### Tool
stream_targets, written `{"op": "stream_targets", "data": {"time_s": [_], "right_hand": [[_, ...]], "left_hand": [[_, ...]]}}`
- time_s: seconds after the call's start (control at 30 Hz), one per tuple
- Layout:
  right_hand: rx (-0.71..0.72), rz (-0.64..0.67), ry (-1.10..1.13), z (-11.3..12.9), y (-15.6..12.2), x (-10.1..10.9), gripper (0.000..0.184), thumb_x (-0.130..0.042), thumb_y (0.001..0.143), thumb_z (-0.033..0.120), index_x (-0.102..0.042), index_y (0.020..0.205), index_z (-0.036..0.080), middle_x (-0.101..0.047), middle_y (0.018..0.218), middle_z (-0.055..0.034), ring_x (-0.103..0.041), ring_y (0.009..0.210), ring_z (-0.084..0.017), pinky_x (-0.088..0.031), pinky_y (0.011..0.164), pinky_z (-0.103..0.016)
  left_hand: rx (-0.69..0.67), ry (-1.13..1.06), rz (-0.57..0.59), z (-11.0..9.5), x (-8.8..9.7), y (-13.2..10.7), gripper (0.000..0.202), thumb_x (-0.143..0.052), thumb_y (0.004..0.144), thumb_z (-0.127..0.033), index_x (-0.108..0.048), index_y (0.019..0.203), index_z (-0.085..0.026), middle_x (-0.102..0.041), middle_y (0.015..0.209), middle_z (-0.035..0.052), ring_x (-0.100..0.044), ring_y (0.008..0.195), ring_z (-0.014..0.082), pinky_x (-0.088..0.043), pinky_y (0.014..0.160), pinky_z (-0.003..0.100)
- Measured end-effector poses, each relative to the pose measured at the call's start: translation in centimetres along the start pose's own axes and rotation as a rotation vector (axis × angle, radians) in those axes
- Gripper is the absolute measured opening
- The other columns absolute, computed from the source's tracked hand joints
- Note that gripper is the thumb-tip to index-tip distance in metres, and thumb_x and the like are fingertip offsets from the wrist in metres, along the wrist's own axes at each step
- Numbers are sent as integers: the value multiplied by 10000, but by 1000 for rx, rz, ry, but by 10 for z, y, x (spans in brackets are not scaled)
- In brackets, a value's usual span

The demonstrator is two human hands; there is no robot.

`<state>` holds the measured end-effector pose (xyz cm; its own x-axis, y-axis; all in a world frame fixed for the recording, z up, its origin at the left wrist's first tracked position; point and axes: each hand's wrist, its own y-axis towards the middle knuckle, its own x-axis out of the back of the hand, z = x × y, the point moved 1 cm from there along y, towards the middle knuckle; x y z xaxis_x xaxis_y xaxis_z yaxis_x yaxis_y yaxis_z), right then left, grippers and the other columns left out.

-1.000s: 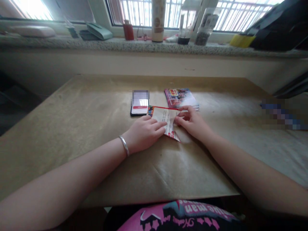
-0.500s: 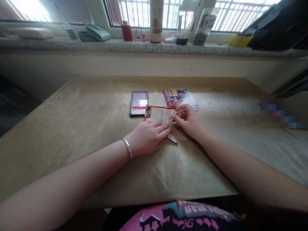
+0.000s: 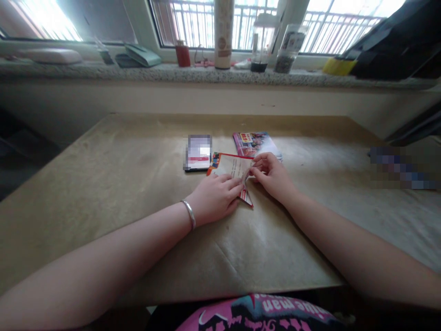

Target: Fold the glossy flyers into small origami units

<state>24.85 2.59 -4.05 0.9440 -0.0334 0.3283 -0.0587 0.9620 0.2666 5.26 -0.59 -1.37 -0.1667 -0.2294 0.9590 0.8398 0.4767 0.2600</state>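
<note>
A sheet of printed paper (image 3: 227, 164) with a red edge and a colourful corner lies on the table, partly folded over at its right side. My left hand (image 3: 217, 197), a silver bangle at its wrist, rests flat on the near part of the sheet with fingers outstretched. Thumb and fingers of my right hand (image 3: 270, 174) pinch the sheet's right edge. Below the left fingertips a red and white pointed corner shows. Behind the paper lie a phone (image 3: 198, 154) and a stack of colourful leaflets (image 3: 255, 143).
The brown-covered table (image 3: 138, 151) reaches to a wall under a stone windowsill (image 3: 193, 73). On the sill stand a red bottle (image 3: 182, 54), a tall cylinder (image 3: 223, 37), clear containers (image 3: 285, 53) and a yellow object (image 3: 339, 65). A blurred item (image 3: 403, 168) sits at the right.
The view has tilted up slightly, so the sill and table things sit lower. My right hand still pinches the paper's edge, which now looks a little more curled; the left hand stays on it.
</note>
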Motion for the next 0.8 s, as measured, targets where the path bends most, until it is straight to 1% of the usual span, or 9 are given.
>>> {"op": "stream_targets", "data": {"time_s": [0.1,0.23,0.37,0.47,0.57,0.63,0.67,0.73,0.8], "right_hand": [[-2,3,-6,-3,1,1,241,-620,758,331,-476,926,235,-578,736,26,-613,671,-144,-531,581,-294],[-3,1,-26,-5,2,2,227,-627,751,331,-499,908,228,-608,784,16,-624,679,-142,-529,577,-289],[17,11,0,1,0,2,226,-640,740,325,-494,879,224,-599,774,17,-619,677,-136,-521,581,-282],[36,6,26,5,-1,1,252,-656,731,337,-469,860,228,-590,749,23,-613,682,-137,-521,591,-283],[51,-16,79,6,-1,-1,352,-687,709,350,-441,935,239,-595,727,39,-618,660,-139,-519,581,-282],[42,-20,111,6,0,-1,415,-699,697,353,-444,1003,238,-608,721,41,-622,642,-140,-518,576,-282],[29,-10,116,6,0,-2,405,-698,696,357,-462,1001,233,-619,724,34,-624,641,-141,-518,578,-283],[-5,14,95,6,0,-2,309,-688,703,375,-508,900,220,-633,722,17,-621,632,-140,-513,574,-282],[-27,20,30,6,0,-1,250,-676,715,395,-510,767,215,-614,672,17,-592,586,-132,-496,544,-276]], "left_hand": [[35,1,23,-2,5,-7,293,-472,921,-296,-589,1173,-204,-627,1170,84,-578,1040,235,-490,807,364],[30,19,39,-3,12,-14,258,-451,936,-279,-606,1133,-219,-634,1107,79,-587,974,221,-496,771,347],[29,4,38,-2,14,-13,262,-441,934,-271,-609,1125,-206,-640,1072,84,-583,970,222,-502,780,355],[41,-21,40,-1,12,-11,280,-432,934,-269,-604,1139,-187,-638,1094,88,-577,994,227,-504,819,373],[60,-35,29,0,11,-11,292,-445,923,-280,-600,1138,-158,-636,1117,96,-574,1019,236,-505,846,379],[67,-46,30,0,11,-11,270,-459,910,-272,-612,1092,-144,-638,1097,104,-579,1011,233,-507,848,376],[71,-52,33,0,11,-11,248,-465,902,-265,-620,1051,-140,-639,1076,107,-582,996,229,-508,846,376],[82,-56,46,0,12,-10,205,-471,888,-256,-625,953,-137,-636,1026,108,-586,957,225,-512,839,379],[106,-55,53,1,13,-9,186,-479,873,-259,-613,894,-133,-624,990,111,-584,923,230,-517,829,388]]}}
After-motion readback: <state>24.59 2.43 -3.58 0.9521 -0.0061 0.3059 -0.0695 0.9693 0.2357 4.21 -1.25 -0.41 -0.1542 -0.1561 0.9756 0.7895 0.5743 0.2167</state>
